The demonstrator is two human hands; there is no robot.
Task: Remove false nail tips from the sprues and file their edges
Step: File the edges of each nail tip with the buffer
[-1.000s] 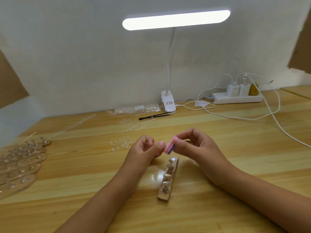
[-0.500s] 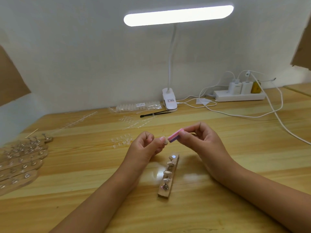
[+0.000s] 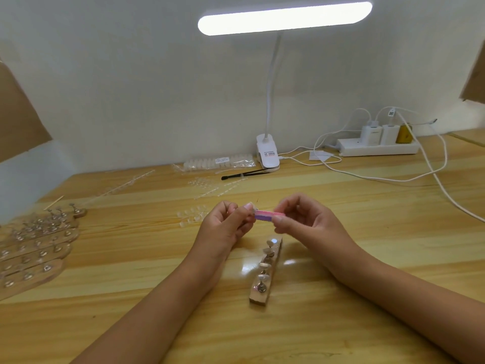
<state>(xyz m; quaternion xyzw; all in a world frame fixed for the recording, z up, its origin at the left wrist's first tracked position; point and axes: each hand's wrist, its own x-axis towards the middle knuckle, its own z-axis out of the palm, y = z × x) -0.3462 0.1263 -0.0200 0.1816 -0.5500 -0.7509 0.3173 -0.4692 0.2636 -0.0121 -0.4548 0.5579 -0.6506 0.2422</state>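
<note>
- One wide-angle, head-worn view looks forward and down across the wooden table [image 3: 367,232] toward the white wall [image 3: 131,88].
- It is close in: the left hand [image 3: 225,227] and right hand [image 3: 312,224] sit mid-frame, within arm's reach of the lens.

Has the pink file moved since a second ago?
Yes. The pink file in the right hand has lifted up-frame, away from the far end of the wooden stand, and turned from slanted to nearly level, against the nail tip in the left hand.

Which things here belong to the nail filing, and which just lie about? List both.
In use: pink file block, in right hand; nail tip, in left hand; loose nail tips; sprues; wooden stand.
Lying about: desk lamp; power strip; black tool.
</note>
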